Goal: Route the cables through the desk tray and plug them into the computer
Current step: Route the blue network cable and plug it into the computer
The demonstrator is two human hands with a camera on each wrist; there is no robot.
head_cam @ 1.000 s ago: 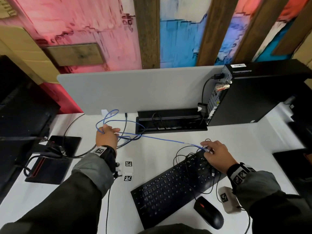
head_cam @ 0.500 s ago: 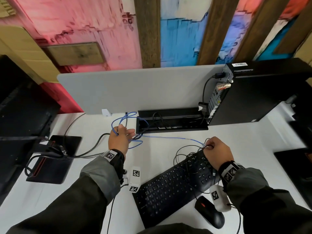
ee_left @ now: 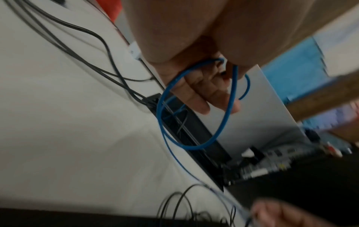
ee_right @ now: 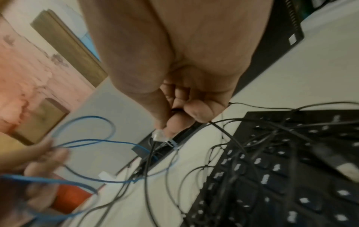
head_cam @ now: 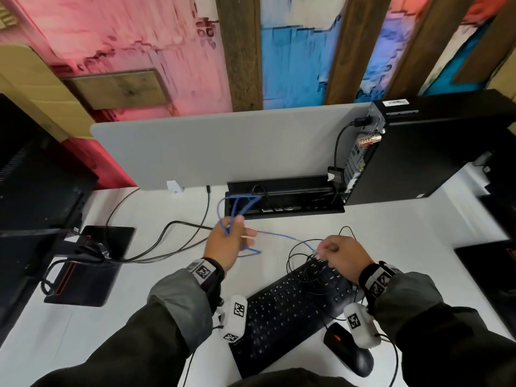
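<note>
Left hand (head_cam: 227, 244) grips loops of thin blue network cable (ee_left: 194, 146); right hand (head_cam: 342, 256) pinches its clear plug (ee_right: 159, 136). Risk: the slack could snag the thin black keyboard wires (head_cam: 300, 259) before reaching the black recessed desk tray (head_cam: 307, 210).

The left hand (ee_right: 41, 165) is a blur at the right-wrist view's lower left. The monitor (head_cam: 33, 174) is cut off by the head view's left edge.
</note>
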